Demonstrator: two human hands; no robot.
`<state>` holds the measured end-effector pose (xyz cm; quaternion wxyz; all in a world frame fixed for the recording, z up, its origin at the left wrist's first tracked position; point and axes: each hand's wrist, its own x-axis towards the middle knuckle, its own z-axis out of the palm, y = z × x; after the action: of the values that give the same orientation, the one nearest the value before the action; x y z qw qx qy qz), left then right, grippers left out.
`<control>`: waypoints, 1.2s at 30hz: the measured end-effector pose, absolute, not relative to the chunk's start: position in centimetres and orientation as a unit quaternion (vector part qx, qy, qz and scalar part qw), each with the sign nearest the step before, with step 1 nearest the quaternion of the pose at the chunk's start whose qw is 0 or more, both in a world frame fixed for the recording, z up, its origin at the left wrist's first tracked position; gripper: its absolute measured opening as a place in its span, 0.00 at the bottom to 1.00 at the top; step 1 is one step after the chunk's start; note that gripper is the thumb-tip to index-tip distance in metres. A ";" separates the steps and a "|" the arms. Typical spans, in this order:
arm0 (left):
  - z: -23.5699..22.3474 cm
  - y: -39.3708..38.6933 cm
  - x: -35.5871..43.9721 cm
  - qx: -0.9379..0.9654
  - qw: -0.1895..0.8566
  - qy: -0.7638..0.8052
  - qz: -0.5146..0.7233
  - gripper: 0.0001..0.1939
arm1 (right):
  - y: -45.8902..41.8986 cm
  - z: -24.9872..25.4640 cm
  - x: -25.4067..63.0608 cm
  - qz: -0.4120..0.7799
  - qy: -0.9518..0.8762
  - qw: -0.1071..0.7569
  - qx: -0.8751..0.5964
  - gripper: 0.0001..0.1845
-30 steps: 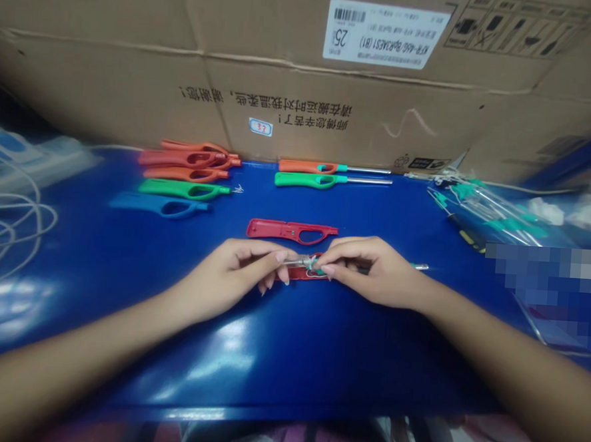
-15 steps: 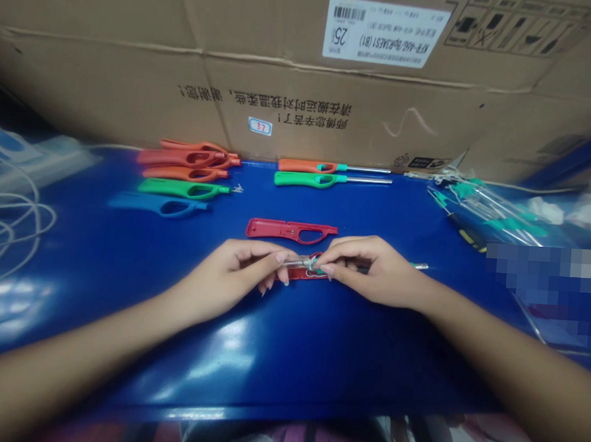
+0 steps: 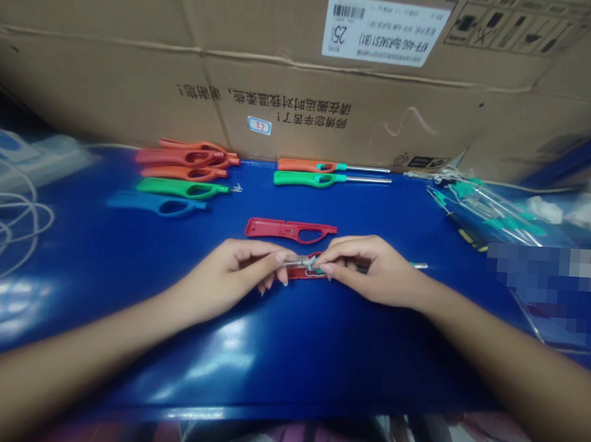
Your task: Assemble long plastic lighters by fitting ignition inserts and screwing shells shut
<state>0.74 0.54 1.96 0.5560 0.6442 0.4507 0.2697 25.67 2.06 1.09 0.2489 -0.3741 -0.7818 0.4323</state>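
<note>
- Nothing clearly shifts since the earlier frame.
- Left hand (image 3: 245, 271) pinches a clear tube (image 3: 297, 263) above the red lighter half-shell (image 3: 299, 274).
- Right hand (image 3: 372, 269) curls nearly closed at the green fitting (image 3: 318, 270); exact hold unclear.
- Clear tube seems light, stiff, slick; mid-body suits gripping.

Hands (image 3: 380, 273) over red casing (image 3: 299, 273)

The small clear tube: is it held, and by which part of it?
The left hand holds the tube by its left end; whether the right hand also holds it cannot be told.
</note>
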 end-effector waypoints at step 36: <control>1.9 0.2 0.9 0.669 0.530 0.465 0.234 0.16 | 1.8 0.6 25.5 0.399 -0.799 0.259 -0.368 0.10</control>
<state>0.87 0.20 1.90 0.5304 0.6694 0.4647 0.2339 25.47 1.84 0.60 0.2585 -0.3684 -0.7987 0.3994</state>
